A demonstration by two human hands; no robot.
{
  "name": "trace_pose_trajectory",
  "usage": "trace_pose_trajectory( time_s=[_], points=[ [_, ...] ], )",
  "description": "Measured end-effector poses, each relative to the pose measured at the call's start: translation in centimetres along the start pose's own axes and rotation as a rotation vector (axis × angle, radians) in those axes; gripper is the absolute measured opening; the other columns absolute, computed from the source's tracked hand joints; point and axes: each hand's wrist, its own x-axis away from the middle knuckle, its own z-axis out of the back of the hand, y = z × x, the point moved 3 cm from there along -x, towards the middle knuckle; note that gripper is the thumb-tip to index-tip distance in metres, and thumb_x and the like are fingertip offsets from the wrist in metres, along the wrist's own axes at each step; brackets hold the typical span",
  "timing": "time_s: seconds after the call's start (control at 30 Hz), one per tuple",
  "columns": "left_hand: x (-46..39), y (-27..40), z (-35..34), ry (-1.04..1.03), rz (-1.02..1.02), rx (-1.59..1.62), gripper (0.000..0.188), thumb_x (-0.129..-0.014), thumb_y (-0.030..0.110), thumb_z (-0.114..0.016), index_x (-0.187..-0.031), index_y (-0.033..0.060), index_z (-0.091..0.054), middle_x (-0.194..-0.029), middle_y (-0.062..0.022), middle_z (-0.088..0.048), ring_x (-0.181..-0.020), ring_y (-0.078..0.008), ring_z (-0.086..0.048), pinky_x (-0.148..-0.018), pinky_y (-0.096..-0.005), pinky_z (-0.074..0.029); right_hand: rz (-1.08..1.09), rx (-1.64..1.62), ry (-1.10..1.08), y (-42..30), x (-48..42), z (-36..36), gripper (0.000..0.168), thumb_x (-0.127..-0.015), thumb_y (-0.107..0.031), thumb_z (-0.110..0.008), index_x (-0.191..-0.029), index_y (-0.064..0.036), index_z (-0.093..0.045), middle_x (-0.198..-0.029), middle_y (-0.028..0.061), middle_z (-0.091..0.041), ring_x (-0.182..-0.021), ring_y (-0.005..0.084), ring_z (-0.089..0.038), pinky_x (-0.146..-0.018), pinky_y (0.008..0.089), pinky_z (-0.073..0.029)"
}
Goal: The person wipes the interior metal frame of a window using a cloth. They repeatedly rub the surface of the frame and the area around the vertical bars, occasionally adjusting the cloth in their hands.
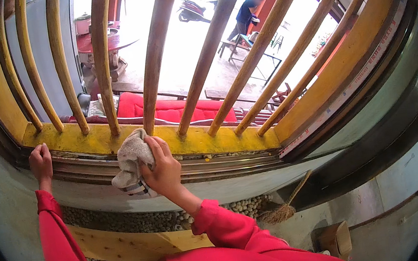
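Observation:
My right hand (163,166) grips a bunched grey-white cloth (135,155) with a dark striped end. The cloth lies against the yellow wooden window sill (194,142), at the foot of a wooden window bar (153,59). Part of it hangs over the metal sliding-window track (228,164). Over at the sill's left end, my left hand (42,162) rests at the edge with its fingers curled in, and no object shows in it.
Beyond the bars are a red cushion (175,109), a round red table (104,45) and a person (245,16). Below the window lie a wooden plank (128,242), many small roundish pale objects (118,220), a straw brush (282,213) and a cardboard box (337,238).

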Motion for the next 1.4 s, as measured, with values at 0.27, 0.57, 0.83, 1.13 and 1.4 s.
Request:
trace_pose_trajectory(
  time_s=[0.27,0.57,0.83,1.13,1.4],
  points=[
    [-0.1,-1.2,-0.6,0.037,-0.049,0.002,0.043,-0.098,0.024,-0.051,-0.064,-0.0005,-0.043,-0.053,-0.0080,-0.040,-0.049,-0.0166,-0.038,-0.049,-0.0370,-0.029,0.021,0.001,0.008,-0.3,0.0,-0.1,0.059,-0.077,-0.014,-0.069,-0.133,-0.008,-0.051,-0.127,0.0169,-0.056,-0.111,0.0364,-0.060,-0.084,0.0406,-0.053],
    [0.0,-0.7,-0.6,0.013,-0.011,-0.005,0.039,-0.096,0.023,-0.053,-0.068,-0.0039,-0.047,-0.059,-0.0195,-0.043,-0.051,-0.0270,-0.040,-0.052,-0.0407,-0.032,0.034,0.033,-0.049,0.3,0.1,-0.3,0.067,-0.075,-0.012,-0.067,-0.138,-0.007,-0.043,-0.135,0.0171,-0.049,-0.113,0.0386,-0.058,-0.084,0.0428,-0.054],
    [-0.4,-2.4,-0.9,-0.008,-0.002,0.016,0.039,-0.098,0.022,-0.051,-0.068,-0.0037,-0.044,-0.058,-0.0177,-0.041,-0.051,-0.0241,-0.039,-0.052,-0.0400,-0.032,0.041,0.017,-0.039,0.1,0.0,-0.3,0.067,-0.075,-0.011,-0.067,-0.138,-0.007,-0.044,-0.134,0.0169,-0.049,-0.112,0.0385,-0.059,-0.082,0.0431,-0.054],
    [-0.6,-2.8,-0.8,-0.028,0.004,0.001,0.038,-0.098,0.022,-0.051,-0.069,-0.0032,-0.048,-0.057,-0.0151,-0.044,-0.052,-0.0235,-0.042,-0.053,-0.0396,-0.033,0.015,-0.011,-0.041,-0.2,-0.1,-0.1,0.063,-0.077,-0.012,-0.068,-0.135,-0.007,-0.047,-0.131,0.0171,-0.052,-0.111,0.0378,-0.060,-0.084,0.0419,-0.054],
    [-0.8,-4.1,-1.3,-0.044,0.002,0.027,0.040,-0.099,0.023,-0.050,-0.069,-0.0027,-0.047,-0.056,-0.0143,-0.044,-0.051,-0.0219,-0.042,-0.052,-0.0387,-0.033,0.017,-0.015,-0.028,-0.3,-0.1,0.0,0.063,-0.076,-0.011,-0.068,-0.135,-0.007,-0.047,-0.131,0.0174,-0.052,-0.111,0.0383,-0.059,-0.084,0.0421,-0.054]
  ],
)
